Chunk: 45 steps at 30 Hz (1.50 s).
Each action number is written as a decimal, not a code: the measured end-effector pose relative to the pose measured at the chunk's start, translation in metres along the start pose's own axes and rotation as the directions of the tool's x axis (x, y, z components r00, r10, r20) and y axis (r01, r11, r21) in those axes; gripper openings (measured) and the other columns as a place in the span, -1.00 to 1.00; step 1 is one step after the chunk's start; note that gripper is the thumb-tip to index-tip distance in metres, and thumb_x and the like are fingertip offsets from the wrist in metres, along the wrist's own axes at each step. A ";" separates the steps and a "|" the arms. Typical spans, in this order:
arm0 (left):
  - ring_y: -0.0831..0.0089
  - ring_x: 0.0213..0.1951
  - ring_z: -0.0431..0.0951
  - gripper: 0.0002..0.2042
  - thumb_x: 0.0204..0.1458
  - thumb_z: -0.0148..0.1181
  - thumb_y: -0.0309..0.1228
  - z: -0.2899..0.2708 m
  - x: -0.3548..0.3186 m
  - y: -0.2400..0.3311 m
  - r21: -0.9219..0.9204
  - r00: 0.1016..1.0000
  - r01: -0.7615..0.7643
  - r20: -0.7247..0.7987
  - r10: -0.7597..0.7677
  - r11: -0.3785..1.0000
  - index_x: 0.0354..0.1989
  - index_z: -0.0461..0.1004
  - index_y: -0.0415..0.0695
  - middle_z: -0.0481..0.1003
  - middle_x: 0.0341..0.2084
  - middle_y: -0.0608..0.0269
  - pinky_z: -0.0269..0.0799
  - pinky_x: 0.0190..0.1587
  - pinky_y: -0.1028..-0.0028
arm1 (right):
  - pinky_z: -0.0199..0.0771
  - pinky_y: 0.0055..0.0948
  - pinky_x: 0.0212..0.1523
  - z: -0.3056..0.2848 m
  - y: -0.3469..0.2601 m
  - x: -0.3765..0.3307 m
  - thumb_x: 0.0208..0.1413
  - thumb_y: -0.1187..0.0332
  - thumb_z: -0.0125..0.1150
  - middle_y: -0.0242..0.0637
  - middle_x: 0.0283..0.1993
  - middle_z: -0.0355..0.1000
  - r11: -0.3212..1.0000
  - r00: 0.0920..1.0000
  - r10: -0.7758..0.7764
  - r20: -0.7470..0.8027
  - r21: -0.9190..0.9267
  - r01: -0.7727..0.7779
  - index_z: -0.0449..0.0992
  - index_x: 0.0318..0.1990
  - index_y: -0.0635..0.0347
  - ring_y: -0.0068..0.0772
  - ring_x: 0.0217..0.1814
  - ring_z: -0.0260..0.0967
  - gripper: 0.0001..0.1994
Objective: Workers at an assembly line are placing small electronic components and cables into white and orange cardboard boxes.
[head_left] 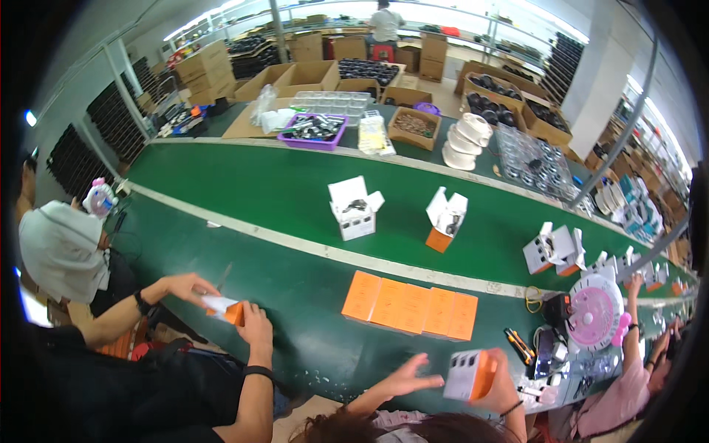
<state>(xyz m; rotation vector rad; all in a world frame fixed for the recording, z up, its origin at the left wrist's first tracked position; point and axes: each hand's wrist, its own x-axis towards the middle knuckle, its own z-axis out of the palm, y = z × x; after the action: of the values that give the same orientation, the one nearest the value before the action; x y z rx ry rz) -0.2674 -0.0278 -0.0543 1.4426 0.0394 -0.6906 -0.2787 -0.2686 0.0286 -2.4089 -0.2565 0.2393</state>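
Note:
My right hand (499,387) grips a small white-and-orange carton (465,375) by its orange side, above the near edge of the green bench. The carton's white face carries dark printed pictures. Just left of it, my left hand (405,378) is open, thumb and fingers apart, holding nothing; its fingertips come close to the carton without visibly touching it. Beyond my hands, several orange cartons (408,304) lie side by side in a row on the bench.
At left, a co-worker in black handles another white-and-orange carton (225,308). Open cartons (357,221) stand on the green conveyor (288,199). At my right are a yellow-and-black cutter (521,347), a tape roll (533,299) and a pink-and-white fan (593,314). A purple basket (314,145) stands on the far side.

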 end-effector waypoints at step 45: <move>0.19 -0.38 0.51 -0.57 0.02 0.05 -0.12 -0.116 0.053 0.117 0.624 0.826 -0.238 -0.273 0.493 0.745 -0.28 0.43 -0.35 0.49 -0.45 -0.03 0.41 -0.29 0.33 | 0.45 -0.51 -0.38 0.069 -0.045 0.174 0.09 0.00 -0.03 -0.32 -0.30 0.34 0.537 0.909 0.394 -0.139 0.837 -0.105 0.25 -0.07 0.22 -0.48 -0.28 0.38 -0.54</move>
<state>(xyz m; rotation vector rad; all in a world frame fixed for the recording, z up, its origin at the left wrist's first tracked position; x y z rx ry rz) -0.1281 0.0527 0.0082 2.0889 -0.1335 -0.0166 -0.1334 -0.1494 -0.0112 -1.4783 0.3217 0.0634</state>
